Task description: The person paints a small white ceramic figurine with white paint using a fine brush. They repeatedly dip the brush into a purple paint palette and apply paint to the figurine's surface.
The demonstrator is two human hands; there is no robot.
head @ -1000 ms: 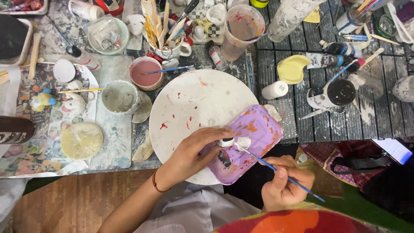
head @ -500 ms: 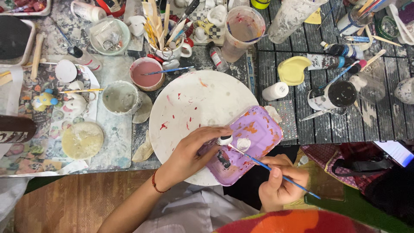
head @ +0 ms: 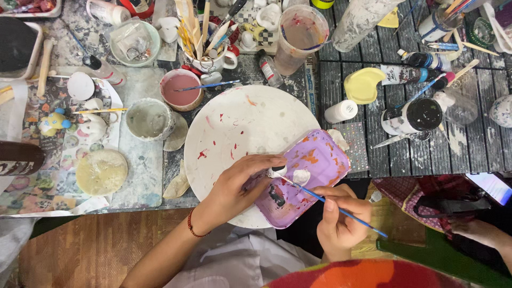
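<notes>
The fingers [head: 269,162] of the left hand [head: 237,184] pinch a small white piece [head: 277,172] over the purple tray [head: 301,176], while the right hand [head: 338,221] is closed around a blue-handled paintbrush [head: 330,205] whose tip meets that piece. Compared with a second ago, the brush has swung to a slightly flatter angle and its tip has come in against the white piece; the tray and left hand sit where they were. The painting of the small piece appears to be under way rather than just set up. The purple tray, smeared with orange, black and white paint, rests at the near right edge of a large white plate [head: 240,122] flecked with red. Farther out on the desk [head: 149,165]: a pink-filled bowl [head: 180,89] with a brush across it at far left of the plate, a grey cup [head: 149,120] beside it, a mug of tools [head: 210,56] beyond, and a yellow palette [head: 364,85] to the right.
</notes>
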